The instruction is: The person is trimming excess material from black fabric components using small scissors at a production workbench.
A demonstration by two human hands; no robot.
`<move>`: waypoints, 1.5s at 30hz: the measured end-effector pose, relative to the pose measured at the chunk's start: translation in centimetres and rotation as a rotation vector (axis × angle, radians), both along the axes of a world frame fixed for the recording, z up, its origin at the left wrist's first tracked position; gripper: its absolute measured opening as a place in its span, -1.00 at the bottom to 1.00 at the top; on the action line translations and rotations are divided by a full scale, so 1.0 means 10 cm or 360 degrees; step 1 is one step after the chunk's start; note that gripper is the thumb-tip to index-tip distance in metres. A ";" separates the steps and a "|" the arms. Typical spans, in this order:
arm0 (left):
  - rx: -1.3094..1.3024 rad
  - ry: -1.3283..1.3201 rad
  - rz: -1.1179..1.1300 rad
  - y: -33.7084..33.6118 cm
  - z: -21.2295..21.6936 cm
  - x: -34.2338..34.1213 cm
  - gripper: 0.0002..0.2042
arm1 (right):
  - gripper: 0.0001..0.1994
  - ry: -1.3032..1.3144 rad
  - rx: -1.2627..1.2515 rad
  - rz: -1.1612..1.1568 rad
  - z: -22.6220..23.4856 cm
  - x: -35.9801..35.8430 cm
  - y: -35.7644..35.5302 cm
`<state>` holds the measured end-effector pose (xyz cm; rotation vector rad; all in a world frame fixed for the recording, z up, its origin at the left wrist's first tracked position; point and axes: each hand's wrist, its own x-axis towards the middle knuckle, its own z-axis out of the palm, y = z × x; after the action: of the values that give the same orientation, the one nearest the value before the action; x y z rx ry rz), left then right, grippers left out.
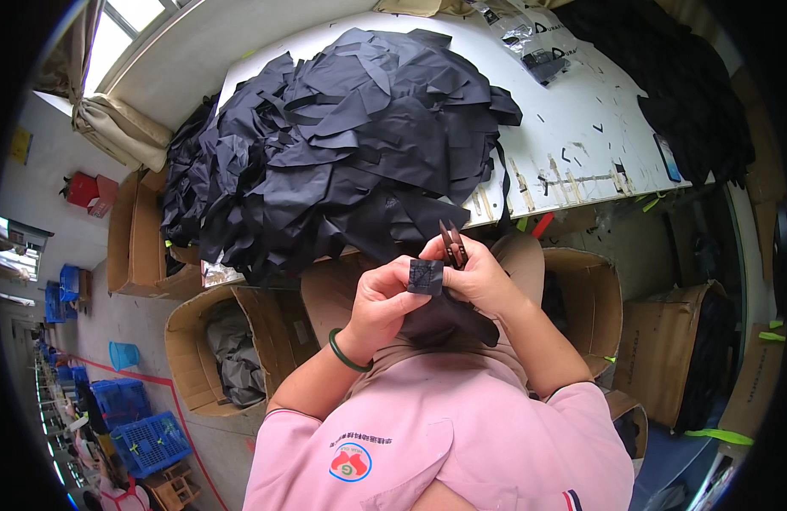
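Note:
My left hand (pixel 379 300) is closed on a small black fabric piece (pixel 425 278), pinched between thumb and fingers. A stitched square with crossing lines shows on it. In my right hand (pixel 485 279) is a pair of dark thread snips (pixel 453 244), blades pointing up and away from me. That hand's thumb also meets the right edge of the black piece. More dark fabric (pixel 460 324) hangs below my hands over my lap. Just beyond them, a large heap of black fabric pieces (pixel 351 128) covers much of the white table (pixel 572 140) and droops over its near edge.
Cardboard boxes stand at my left (pixel 185 353) and right (pixel 602 311), the left one holding grey fabric. A clear plastic bag (pixel 538 43), thread scraps and a phone (pixel 667 159) lie on the table, beside more black fabric (pixel 700 102). Blue crates (pixel 151 443) sit on the floor far left.

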<state>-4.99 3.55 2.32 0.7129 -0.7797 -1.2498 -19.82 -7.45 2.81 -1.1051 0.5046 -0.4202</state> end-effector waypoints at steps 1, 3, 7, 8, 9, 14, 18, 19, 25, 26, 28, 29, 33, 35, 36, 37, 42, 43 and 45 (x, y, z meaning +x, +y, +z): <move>0.0002 -0.0001 -0.0002 0.00 -0.01 0.00 -0.91 | -0.78 -0.0001 0.0002 -0.0002 -0.02 -0.01 -0.01; -0.0063 -0.0321 0.0283 0.01 -0.01 0.01 -0.90 | -0.72 0.0474 -0.1407 -0.0619 -0.07 -0.05 -0.04; -0.0162 -0.0517 0.0620 0.02 -0.15 0.05 -0.88 | -0.69 0.0364 -0.1310 -0.0519 0.03 -0.16 0.07; -0.0202 -0.0529 0.0677 0.01 -0.19 0.06 -0.88 | -0.69 0.0295 -0.1175 -0.0408 0.05 -0.16 0.15; -0.0202 -0.0527 0.0670 0.00 -0.21 0.05 -0.88 | -0.70 0.0241 -0.1165 -0.0308 0.04 -0.17 0.20; -0.0230 -0.0590 0.0790 -0.01 -0.24 0.03 -0.87 | -0.73 0.0137 -0.0097 0.0094 0.00 -0.18 0.38; -0.0246 -0.0655 0.0769 0.01 -0.27 0.00 -0.86 | -0.72 0.0104 0.0001 0.0093 -0.02 -0.10 0.41; -0.0246 -0.0651 0.0753 0.02 -0.27 -0.01 -0.85 | -0.70 0.0115 -0.0040 0.0072 -0.02 -0.08 0.41; -0.0249 -0.0736 0.0738 0.03 -0.31 -0.02 -0.84 | -0.61 0.0282 -0.0927 -0.0249 0.05 -0.03 0.39; -0.0267 -0.0772 0.0736 0.04 -0.32 -0.02 -0.84 | -0.61 0.0284 -0.0927 -0.0248 0.05 -0.03 0.39; -0.0262 -0.0760 0.0735 0.04 -0.31 -0.03 -0.84 | -0.62 0.0284 -0.0963 -0.0255 0.06 -0.02 0.39; -0.0257 -0.0747 0.0734 0.05 -0.31 -0.03 -0.83 | -0.62 0.0285 -0.0962 -0.0255 0.06 -0.02 0.39; -0.0265 -0.0730 0.0723 0.05 -0.30 -0.02 -0.83 | -0.63 0.0283 -0.0968 -0.0263 0.05 -0.01 0.39; -0.0281 -0.0755 0.0730 0.04 -0.31 -0.02 -0.82 | -0.64 0.0281 -0.0974 -0.0271 0.03 -0.01 0.40; -0.0279 -0.0755 0.0730 0.04 -0.31 -0.02 -0.82 | -0.65 0.0289 -0.0997 -0.0271 0.02 -0.01 0.40; -0.0284 -0.0757 0.0755 0.03 -0.32 -0.03 -0.81 | -0.65 0.0296 -0.1019 -0.0271 0.00 -0.01 0.40; -0.0261 -0.0721 0.0769 0.03 -0.31 -0.03 -0.80 | -0.66 0.0277 -0.1004 -0.0299 -0.06 -0.02 0.40; -0.0259 -0.0723 0.0755 0.03 -0.30 -0.03 -0.81 | -0.66 0.0274 -0.0992 -0.0306 -0.05 -0.02 0.41; -0.0254 -0.0725 0.0740 0.03 -0.31 -0.03 -0.81 | -0.66 0.0275 -0.0989 -0.0285 -0.01 -0.03 0.40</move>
<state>-5.27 3.83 -0.74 0.9962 -1.0000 -0.6014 -20.13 -3.43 2.66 -1.7117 0.6492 -0.6676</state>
